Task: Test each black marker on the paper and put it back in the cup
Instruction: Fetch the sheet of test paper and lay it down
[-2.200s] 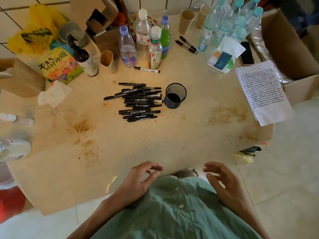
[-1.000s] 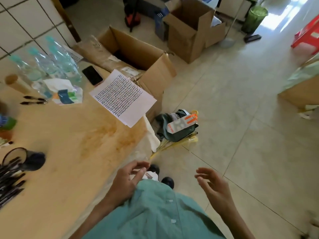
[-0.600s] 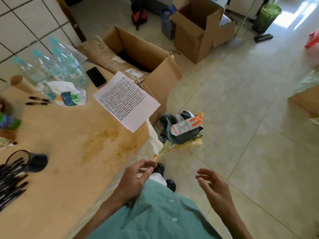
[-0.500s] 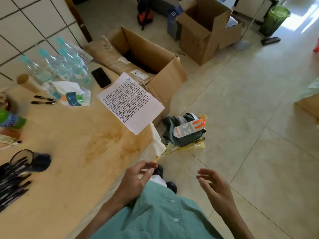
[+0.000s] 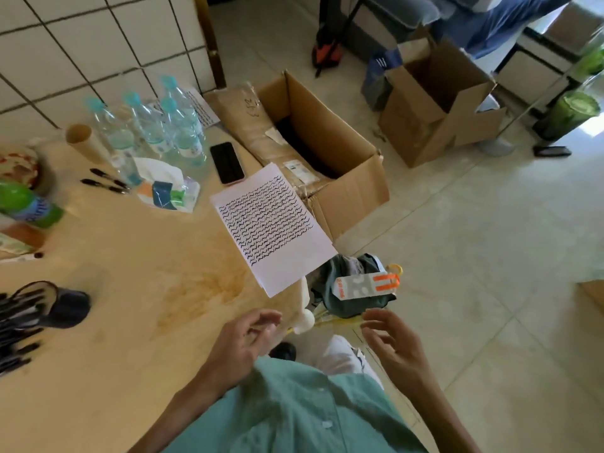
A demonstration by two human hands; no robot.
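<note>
Here we hold both hands, left hand (image 5: pixel 240 346) and right hand (image 5: pixel 394 343), loosely spread and empty off the table's (image 5: pixel 130 322) right edge; the black markers (image 5: pixel 16 335) and mesh cup (image 5: pixel 62 307) wait at its left edge, and the test paper (image 5: pixel 271 223) overhangs the right, so we judge testing not begun.

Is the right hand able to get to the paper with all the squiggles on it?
Probably yes. The right hand is open and holds nothing, and the paper lies on the table's near corner with nothing on top; only bare air lies between them.
</note>
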